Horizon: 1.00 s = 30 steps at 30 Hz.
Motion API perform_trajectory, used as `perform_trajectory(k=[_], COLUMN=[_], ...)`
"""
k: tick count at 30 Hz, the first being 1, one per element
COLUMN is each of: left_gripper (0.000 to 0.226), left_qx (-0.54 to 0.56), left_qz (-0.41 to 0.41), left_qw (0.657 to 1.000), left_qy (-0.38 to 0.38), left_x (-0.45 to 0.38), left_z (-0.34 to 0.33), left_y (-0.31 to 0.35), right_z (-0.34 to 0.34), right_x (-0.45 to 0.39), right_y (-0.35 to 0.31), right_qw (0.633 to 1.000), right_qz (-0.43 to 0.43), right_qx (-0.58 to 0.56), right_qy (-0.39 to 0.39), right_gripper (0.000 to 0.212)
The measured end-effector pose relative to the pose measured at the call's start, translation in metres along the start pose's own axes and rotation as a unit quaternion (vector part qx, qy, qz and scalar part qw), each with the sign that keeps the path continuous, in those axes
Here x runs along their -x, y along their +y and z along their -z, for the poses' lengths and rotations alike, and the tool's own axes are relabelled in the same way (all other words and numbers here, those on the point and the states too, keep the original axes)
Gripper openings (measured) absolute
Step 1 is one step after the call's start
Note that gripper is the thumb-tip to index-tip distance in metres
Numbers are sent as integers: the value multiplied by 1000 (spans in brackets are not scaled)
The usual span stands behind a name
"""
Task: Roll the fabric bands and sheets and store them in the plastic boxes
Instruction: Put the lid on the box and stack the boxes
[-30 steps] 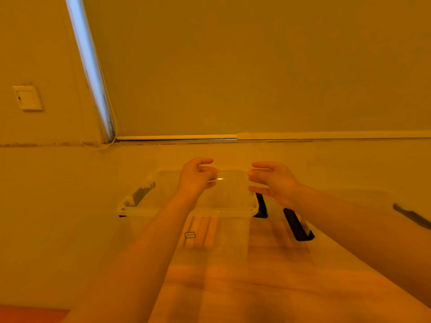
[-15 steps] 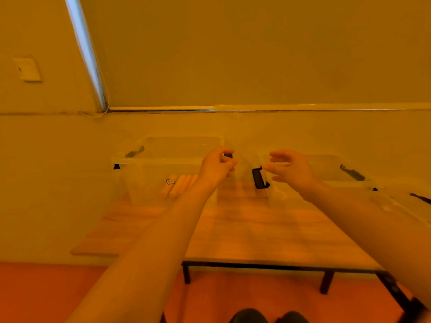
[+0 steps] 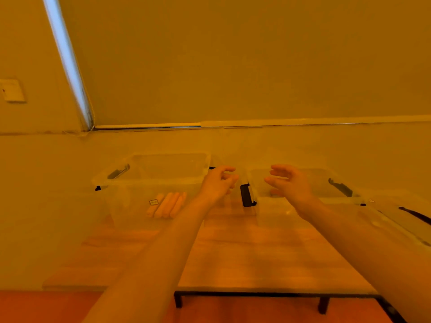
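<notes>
Both my hands are up with nothing in them, the left hand [image 3: 218, 183] loosely curled beside the box [image 3: 151, 180] with rolls [image 3: 166, 205] in it, the right hand [image 3: 288, 183] spread over the other box [image 3: 300, 194], so I should look down slowly for more cloth.

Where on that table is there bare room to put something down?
The near half of the table, from the boxes to its front edge, shows bare wood under the forearms. The back is crowded: the left box with rolls, the right box, and only a narrow gap between them.
</notes>
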State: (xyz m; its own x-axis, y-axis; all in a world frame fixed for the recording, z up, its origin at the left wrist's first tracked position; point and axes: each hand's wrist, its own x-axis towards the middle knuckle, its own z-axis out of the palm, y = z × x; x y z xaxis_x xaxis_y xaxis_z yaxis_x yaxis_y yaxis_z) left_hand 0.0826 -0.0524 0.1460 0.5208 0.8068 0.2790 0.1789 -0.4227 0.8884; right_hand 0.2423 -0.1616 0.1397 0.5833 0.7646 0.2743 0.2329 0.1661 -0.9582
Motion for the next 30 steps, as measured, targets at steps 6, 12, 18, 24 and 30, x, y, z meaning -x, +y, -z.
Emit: perform_trajectory(k=[6, 12, 18, 24, 30], left_gripper=[33, 33, 31, 28, 27], left_qx=[3, -1, -13, -17, -24], left_qz=[7, 45, 57, 71, 65], left_qw=[1000, 998, 995, 988, 976], left_qy=[-27, -46, -83, -136, -206], left_x=[-72, -141, -181, -211, -239], left_z=[-31, -65, -80, -96, -128], left_y=[-8, -8, 42, 94, 134], right_z=[30, 55, 86, 119, 148], right_x=[-68, -134, -164, -176, -180], right_y=[22, 36, 5, -34, -61], right_qw=[1000, 999, 997, 991, 980], right_qz=[0, -36, -73, -122, -163], right_qx=[-2, -2, 26, 25, 28], right_qy=[4, -2, 3, 46, 114], right_gripper=[49, 45, 47, 44, 44])
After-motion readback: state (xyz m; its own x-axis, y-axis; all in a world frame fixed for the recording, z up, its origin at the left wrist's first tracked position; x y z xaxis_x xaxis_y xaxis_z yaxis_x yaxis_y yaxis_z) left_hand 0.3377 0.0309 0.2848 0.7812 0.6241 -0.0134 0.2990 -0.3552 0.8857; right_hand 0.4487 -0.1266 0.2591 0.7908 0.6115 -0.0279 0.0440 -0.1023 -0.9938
